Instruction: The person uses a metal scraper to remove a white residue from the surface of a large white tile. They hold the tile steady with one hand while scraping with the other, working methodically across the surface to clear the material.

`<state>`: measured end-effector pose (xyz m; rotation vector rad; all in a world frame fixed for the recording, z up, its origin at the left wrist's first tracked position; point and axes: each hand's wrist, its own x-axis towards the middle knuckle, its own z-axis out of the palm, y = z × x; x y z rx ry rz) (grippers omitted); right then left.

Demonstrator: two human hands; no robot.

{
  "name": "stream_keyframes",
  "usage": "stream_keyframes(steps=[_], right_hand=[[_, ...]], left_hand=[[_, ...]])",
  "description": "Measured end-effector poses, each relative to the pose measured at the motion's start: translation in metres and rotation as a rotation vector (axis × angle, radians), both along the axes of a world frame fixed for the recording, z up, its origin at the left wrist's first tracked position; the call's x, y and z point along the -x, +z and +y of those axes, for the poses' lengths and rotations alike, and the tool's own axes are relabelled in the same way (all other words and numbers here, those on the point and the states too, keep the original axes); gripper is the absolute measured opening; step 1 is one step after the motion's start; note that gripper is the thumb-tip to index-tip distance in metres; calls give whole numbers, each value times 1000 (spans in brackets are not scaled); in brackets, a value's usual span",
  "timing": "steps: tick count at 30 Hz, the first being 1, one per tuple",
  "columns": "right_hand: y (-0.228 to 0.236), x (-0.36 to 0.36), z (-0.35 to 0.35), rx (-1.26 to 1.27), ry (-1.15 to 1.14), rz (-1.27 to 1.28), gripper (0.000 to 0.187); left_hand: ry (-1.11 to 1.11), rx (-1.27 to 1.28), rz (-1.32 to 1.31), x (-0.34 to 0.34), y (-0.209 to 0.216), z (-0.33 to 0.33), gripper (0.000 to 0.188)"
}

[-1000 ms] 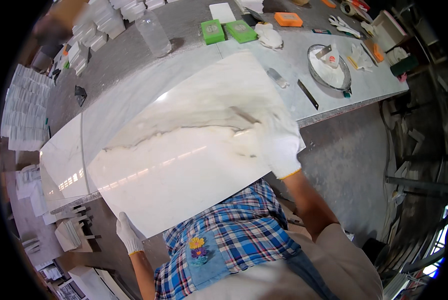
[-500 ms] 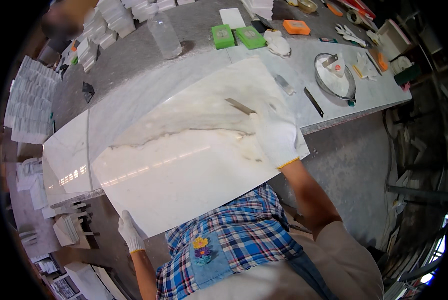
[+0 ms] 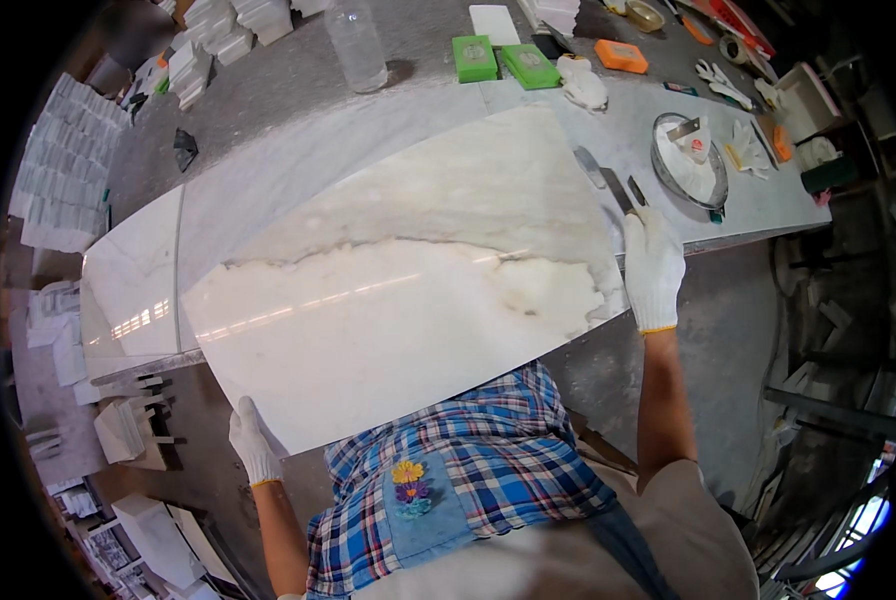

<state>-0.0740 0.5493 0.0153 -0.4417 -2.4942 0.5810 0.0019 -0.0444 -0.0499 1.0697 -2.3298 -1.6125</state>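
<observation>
No txt legible; marks on grn boxes (image 3: 475, 59) blurry.

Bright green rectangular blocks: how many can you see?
2. One green rectangular block sits just in front of a flat white rectangular tile; the other is right of the first, beside a crumpled white cloth bundle. More could be hidden.

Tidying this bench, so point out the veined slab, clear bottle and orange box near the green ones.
Veined slab (image 3: 388, 305), head view: upper face, below the dark vein.
Clear bottle (image 3: 358, 47), head view: middle of its side.
Orange box (image 3: 621, 55), head view: top face.
</observation>
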Motion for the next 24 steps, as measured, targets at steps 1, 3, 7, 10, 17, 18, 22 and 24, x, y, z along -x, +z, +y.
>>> stream_keyframes(steps=[1,3,7,10,17,18,22,24], right_hand=[[4,-1,-2,-109,67,-53,21],[14,1,-19,-324,200,-158,20],[-10,19,-51,-270,166,-17,21],[-7,30,-78,-232,251,-92,27],[-5,32,-92,-288,316,-38,32],[-9,30,-84,-306,259,-88,31],[0,29,-58,-259,189,-143,32],[0,27,-57,-244,192,-207,31]], left_hand=[[2,8,0,-1,-4,-3,55],[7,1,15,-1,-7,-4,55],[10,-21,18,2,-2,0,49],[1,9,-4,2,5,1,50],[-11,21,-22,2,0,-2,62],[-11,29,-14,2,-3,-4,61],[-13,46,-11,0,-7,-5,59],[-17,52,-11,1,-9,-5,58]])
